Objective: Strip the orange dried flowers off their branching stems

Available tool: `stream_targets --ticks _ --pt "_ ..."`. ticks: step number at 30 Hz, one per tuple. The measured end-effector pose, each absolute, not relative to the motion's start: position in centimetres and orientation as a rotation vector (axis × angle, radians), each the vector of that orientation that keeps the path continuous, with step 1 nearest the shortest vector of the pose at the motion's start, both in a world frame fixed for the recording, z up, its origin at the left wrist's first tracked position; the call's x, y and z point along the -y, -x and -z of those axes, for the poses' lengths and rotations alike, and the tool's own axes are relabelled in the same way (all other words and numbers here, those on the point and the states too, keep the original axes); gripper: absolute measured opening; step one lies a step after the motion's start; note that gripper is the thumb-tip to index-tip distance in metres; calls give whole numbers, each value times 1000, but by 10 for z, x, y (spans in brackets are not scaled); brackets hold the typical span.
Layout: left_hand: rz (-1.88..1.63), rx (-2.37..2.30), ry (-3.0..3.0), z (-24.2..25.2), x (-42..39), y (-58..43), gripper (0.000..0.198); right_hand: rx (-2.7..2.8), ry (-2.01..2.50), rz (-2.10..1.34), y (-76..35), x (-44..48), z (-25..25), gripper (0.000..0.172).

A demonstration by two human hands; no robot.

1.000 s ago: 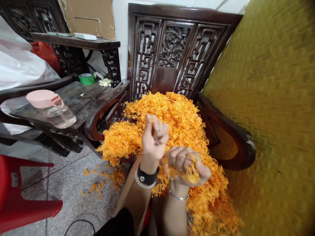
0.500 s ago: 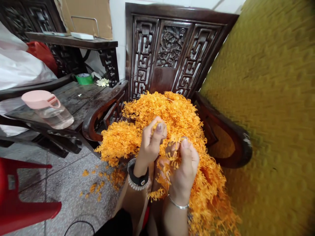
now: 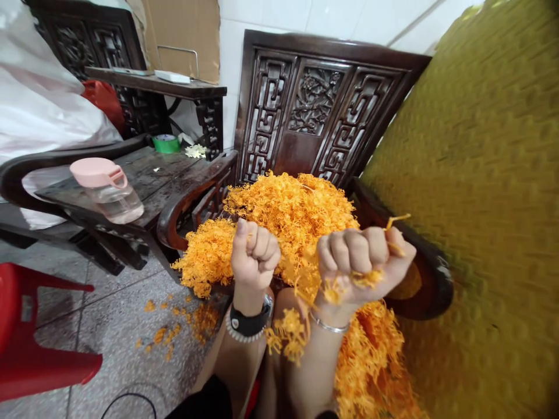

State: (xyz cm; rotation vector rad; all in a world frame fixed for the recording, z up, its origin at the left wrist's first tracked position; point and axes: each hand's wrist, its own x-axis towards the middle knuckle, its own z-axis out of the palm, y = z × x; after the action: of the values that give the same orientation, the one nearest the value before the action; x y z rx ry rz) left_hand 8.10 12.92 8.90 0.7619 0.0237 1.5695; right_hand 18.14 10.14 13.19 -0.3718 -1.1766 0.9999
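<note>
No legible text, brand or number; badge (image 3: 234, 323) on the black wristband (image 3: 252, 325) too small

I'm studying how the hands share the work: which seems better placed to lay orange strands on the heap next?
Probably the right hand: orange strands show plainly in its closed fist. The left hand is closed too, but shows little or no orange.

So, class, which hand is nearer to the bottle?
Left. The left hand sits to the right of the bottle, lower in view; the right hand is farther right.
</note>
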Motion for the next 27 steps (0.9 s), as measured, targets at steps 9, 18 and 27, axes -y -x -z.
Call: stream_targets --ticks 9,18,27 --pt "-1353 -195 -1083 -88 -133 -88 30 1017 738 -864 -175 -105 -120 28" --pt "-1402 -402 -1146 -80 -145 -92 59 974 901 -915 -184 -102 -111 28" --pt "-1171 -516 -1556 -74 -144 -97 52 1007 998 -880 -184 -93 -106 28"
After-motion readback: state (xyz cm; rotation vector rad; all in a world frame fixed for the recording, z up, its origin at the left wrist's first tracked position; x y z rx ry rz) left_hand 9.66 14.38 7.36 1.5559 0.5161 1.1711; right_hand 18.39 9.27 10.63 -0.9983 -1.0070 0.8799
